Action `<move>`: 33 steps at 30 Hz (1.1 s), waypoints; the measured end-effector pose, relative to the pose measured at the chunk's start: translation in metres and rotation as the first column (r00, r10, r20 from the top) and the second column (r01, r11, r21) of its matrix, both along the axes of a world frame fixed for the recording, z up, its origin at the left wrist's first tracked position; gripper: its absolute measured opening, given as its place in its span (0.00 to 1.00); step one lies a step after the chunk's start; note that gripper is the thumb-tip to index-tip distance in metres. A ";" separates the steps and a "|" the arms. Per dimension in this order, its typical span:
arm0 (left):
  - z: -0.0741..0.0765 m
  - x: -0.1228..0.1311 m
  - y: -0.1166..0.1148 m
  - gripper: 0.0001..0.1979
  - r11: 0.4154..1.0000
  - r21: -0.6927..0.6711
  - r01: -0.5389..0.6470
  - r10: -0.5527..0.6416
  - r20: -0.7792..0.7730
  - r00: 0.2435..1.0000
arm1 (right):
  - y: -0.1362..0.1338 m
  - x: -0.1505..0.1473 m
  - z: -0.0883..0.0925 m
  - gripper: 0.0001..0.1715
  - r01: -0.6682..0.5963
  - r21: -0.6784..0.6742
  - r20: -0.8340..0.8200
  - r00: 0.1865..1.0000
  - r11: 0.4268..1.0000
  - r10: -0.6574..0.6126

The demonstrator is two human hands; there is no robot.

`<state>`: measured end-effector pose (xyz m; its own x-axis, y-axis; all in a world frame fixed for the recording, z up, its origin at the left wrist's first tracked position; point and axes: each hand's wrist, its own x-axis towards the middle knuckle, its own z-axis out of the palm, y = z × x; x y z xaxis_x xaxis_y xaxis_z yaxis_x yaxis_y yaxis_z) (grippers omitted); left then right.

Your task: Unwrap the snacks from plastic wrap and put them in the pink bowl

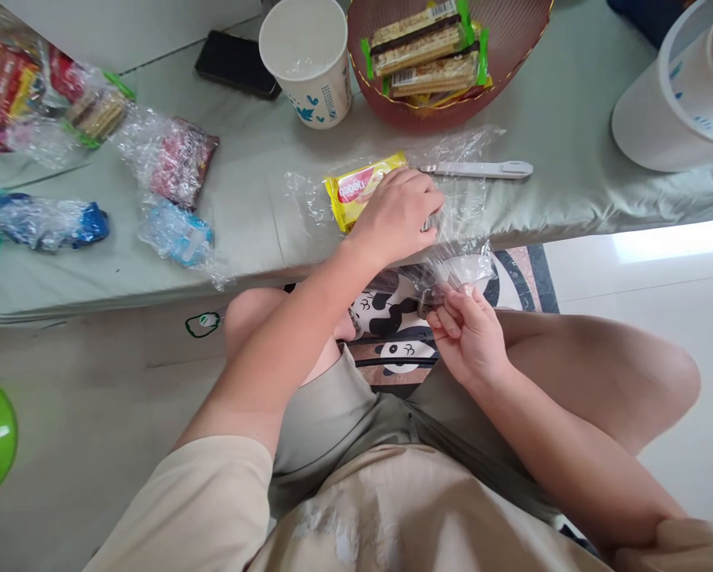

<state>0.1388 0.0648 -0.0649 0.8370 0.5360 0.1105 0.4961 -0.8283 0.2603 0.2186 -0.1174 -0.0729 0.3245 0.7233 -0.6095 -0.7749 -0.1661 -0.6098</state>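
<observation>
yellow pkt (350, 195) + clear wrap (467, 210)

l hand (395, 210) bends over yellow pkt's side, can't tell if it grips. r hand (469, 330), at 5 o'clock from l hand, pinches clear wrap. yellow pkt's on surface (571, 143), at 10 o'clock from l hand.

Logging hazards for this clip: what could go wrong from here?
1. Plastic wrap pinched in the right hand looks thin; a hard pull might tear it.
2. White tool overlaps the wrap in view; it could get dragged along.
3. Yellow packet, partly covered by the left hand, might shift.
</observation>
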 end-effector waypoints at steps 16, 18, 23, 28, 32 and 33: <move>-0.002 0.000 0.001 0.06 1.000 0.003 0.005 -0.005 0.079 0.997 | 0.010 0.010 -0.020 0.28 0.056 -0.003 0.081 0.995 0.998 -0.055; -0.002 0.000 0.001 0.06 1.000 -0.003 0.000 0.000 0.066 0.998 | 0.009 0.013 -0.016 0.29 0.050 0.032 0.062 0.997 0.998 -0.052; 0.001 0.001 0.000 0.07 1.000 -0.026 -0.013 0.014 0.028 1.000 | 0.008 0.016 -0.011 0.34 0.089 0.023 0.054 0.994 0.996 -0.090; -0.002 0.001 0.001 0.08 0.999 -0.035 -0.016 0.018 0.038 0.999 | 0.012 0.022 -0.021 0.27 0.151 -0.064 0.066 0.987 0.986 -0.147; -0.004 0.002 0.002 0.08 1.000 -0.021 -0.007 0.008 0.065 0.998 | 0.020 0.032 -0.019 0.30 0.115 0.002 0.083 0.990 0.993 -0.115; -0.004 0.002 0.002 0.08 1.000 -0.020 -0.006 0.007 0.062 0.998 | 0.021 0.034 -0.017 0.30 0.125 0.031 0.093 0.987 0.992 -0.128</move>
